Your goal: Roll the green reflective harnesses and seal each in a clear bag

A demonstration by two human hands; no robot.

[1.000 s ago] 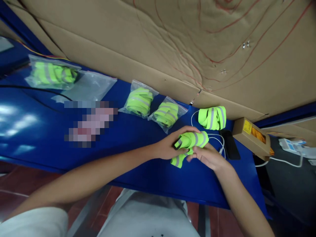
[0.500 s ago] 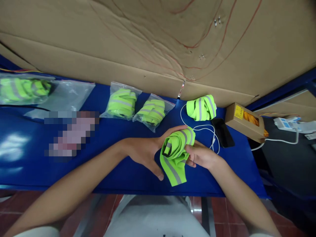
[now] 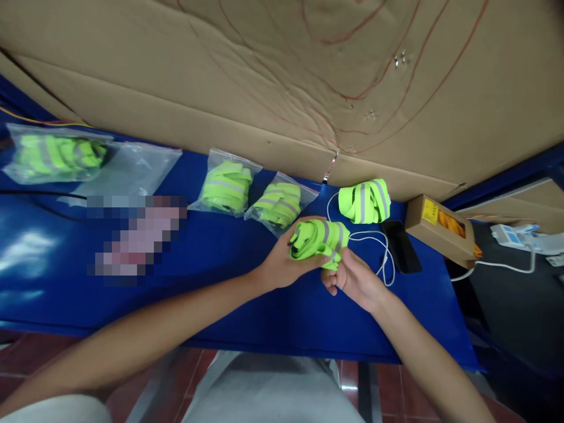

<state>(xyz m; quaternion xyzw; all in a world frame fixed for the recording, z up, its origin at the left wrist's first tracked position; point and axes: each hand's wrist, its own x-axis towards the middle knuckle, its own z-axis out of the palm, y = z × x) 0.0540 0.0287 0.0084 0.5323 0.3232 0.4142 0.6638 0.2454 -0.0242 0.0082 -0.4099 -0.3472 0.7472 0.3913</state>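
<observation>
A rolled neon-yellow reflective strap [image 3: 319, 238] with grey stripes is held between both hands above the blue table [image 3: 247, 305]. My left hand [image 3: 282, 264] wraps around it from the left, thumb across its front. From the lower right, my right hand [image 3: 348, 279] grips its near end with curled fingers. Behind the hands, another rolled reflective strap [image 3: 365, 201] lies unbagged. To the left of it rest two clear zip bags, one bagged strap [image 3: 279, 202] and a second bagged strap [image 3: 227, 187], each with a neon roll inside.
At far left lie a filled clear bag [image 3: 57, 155] and a flat plastic bag [image 3: 141, 167]. A blurred-out pinkish item [image 3: 141, 241] is nearby. On the right are a white cable [image 3: 390, 258], a black phone [image 3: 400, 247] and a cardboard box [image 3: 440, 229] with orange contents. Cardboard lines the back.
The strap's loose tail, which hung down toward me, is now gathered up against the roll. My left thumb has closed over the roll. The view has shifted slightly.
</observation>
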